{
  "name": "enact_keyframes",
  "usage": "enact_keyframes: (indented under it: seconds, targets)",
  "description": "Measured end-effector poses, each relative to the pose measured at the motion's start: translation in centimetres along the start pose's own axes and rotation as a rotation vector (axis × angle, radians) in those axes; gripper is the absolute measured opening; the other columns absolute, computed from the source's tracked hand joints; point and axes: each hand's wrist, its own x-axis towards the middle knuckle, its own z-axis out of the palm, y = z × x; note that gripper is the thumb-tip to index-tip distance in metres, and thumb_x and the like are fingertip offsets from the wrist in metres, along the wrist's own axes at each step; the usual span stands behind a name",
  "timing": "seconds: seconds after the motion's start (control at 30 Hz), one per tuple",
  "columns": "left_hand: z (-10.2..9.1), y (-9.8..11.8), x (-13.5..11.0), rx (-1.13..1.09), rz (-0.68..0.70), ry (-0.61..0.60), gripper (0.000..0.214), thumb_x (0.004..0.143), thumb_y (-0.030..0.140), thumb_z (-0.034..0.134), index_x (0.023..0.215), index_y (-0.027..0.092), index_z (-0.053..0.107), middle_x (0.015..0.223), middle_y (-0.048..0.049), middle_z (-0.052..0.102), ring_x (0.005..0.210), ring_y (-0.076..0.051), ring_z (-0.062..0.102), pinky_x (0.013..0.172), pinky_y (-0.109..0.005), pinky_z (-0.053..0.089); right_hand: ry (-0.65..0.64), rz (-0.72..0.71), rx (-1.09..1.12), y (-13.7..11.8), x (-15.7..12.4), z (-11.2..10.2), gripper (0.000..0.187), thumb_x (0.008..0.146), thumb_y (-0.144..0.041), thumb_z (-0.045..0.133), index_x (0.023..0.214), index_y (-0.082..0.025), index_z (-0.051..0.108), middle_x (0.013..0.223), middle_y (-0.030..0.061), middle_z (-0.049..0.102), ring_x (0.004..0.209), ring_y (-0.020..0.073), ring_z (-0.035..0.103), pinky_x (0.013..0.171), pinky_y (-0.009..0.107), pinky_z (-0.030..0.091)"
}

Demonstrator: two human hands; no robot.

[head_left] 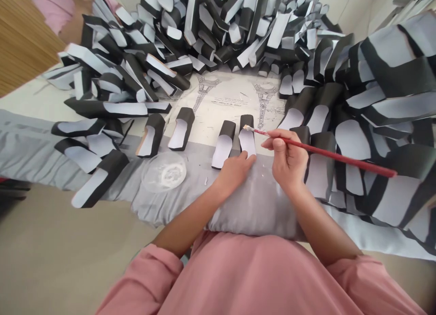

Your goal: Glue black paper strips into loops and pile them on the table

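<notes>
My right hand (289, 162) is closed around the thin red handle of a paintbrush (327, 153). The brush's pale, coated bristles touch or hover just over the upper white area of a black-and-white folded piece (247, 140), which looks like paper or card. At that piece's lower end, the fingers of my left hand (236, 169) are closed on it, though the grip is partly hidden. Just left of it lies a similar folded piece (224, 144), and two more lie further left. A clear round dish (164, 172) with white paste smeared inside sits left of my left forearm.
Large heaps of similar pieces (211, 28) cover the table's back, left and right sides. A grey cloth (238, 206) drapes over the front edge, beside a whitish sheet printed with towers (231, 92). Another person's pink sleeve (54, 8) shows at the upper left.
</notes>
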Motion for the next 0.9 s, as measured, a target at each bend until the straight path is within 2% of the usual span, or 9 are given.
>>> enact_keyframes:
  seconds: [0.17,0.33,0.57,0.9]
  targets:
    - [-0.2,0.6,-0.5,0.021,0.127,0.043,0.03,0.095,0.007,0.043,0.11,0.021,0.065,0.097,-0.0085,0.063,0.085,-0.021,0.063,0.063,-0.03,0.045,-0.083,-0.079,-0.137,-0.9,1.5,0.0,0.033,0.102,-0.048,0.044,0.094,-0.026,0.067,0.085,0.0014,0.071,0.077,0.0154,0.069,0.077,0.032,0.056]
    - [-0.8,1.7,-0.9,-0.008,0.186,0.039,0.023,0.096,0.012,0.048,0.107,0.019,0.067,0.103,-0.0106,0.064,0.098,-0.024,0.06,0.069,-0.032,0.047,-0.131,-0.15,-0.195,-0.8,2.2,0.9,0.035,0.103,-0.047,0.042,0.086,-0.023,0.063,0.078,0.0007,0.068,0.069,0.0132,0.064,0.071,0.029,0.051]
    - [-1.1,1.7,-1.0,0.007,0.205,-0.017,0.025,0.099,0.013,0.043,0.11,0.018,0.066,0.107,-0.0087,0.063,0.101,-0.023,0.06,0.068,-0.031,0.046,-0.239,-0.17,-0.276,0.2,2.2,2.1,0.039,0.103,-0.048,0.041,0.083,-0.021,0.061,0.077,0.0015,0.069,0.063,0.0116,0.06,0.061,0.026,0.043]
    - [-0.5,1.7,-0.8,0.008,0.214,0.005,0.027,0.097,0.009,0.045,0.115,0.017,0.063,0.108,-0.0086,0.064,0.1,-0.022,0.06,0.068,-0.031,0.046,-0.291,-0.177,-0.34,1.2,1.8,2.6,0.04,0.103,-0.048,0.04,0.086,-0.021,0.063,0.082,0.003,0.072,0.065,0.0131,0.061,0.063,0.026,0.043]
